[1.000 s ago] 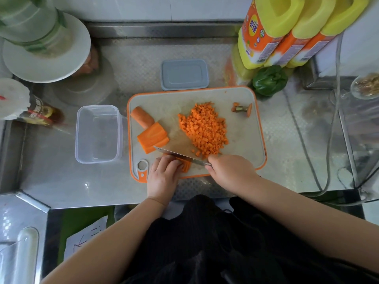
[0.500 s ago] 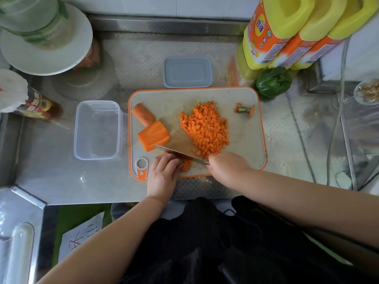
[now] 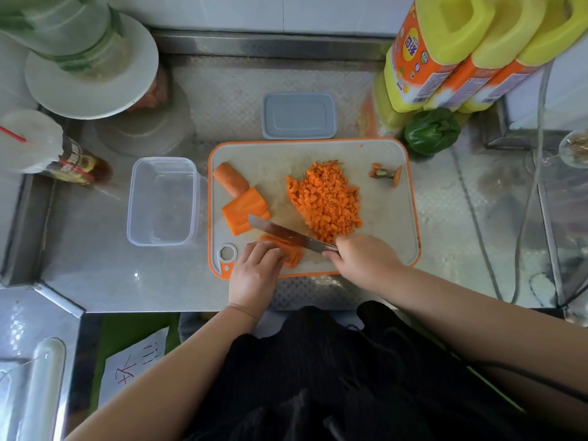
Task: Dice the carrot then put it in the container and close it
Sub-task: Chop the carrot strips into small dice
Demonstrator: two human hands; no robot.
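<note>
— How is the table (image 3: 111,275) finished?
— Glossy metal, embossed in a rough pattern near the cutting board (image 3: 391,224), which is matt plastic.
— And the container (image 3: 160,202)?
— Clear, smooth plastic.

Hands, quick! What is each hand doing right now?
Left hand: fingers curled, pressing down on the carrot slices.
Right hand: gripping the knife.
</note>
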